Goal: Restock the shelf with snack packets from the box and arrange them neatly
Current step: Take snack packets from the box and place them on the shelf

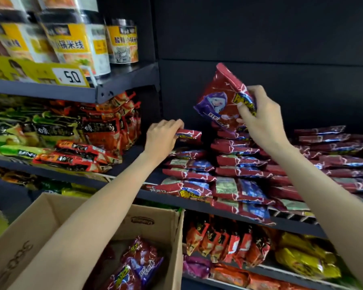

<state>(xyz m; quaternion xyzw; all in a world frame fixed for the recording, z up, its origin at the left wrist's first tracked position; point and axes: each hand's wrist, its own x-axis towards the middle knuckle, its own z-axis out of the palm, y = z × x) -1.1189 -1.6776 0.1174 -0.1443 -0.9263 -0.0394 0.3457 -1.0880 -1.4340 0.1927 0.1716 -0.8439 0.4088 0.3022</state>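
My right hand [260, 114] pinches a red packet [220, 97] at its lower right edge, thumb on the printed face, held above the stacks. My left hand [162, 136] pinches the end of a second packet [190, 135] lying flat on the left stack [189, 170]. Judged light, soft, crinkly and slippery; best held at an edge seam. The raised packet's long axis tilts up-left, face toward me. More packets remain in the box [155, 222] below the shelf [197, 203].

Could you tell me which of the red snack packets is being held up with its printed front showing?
The packet in the right hand: the raised packet is tilted above the stacks, while the rest lie flat.
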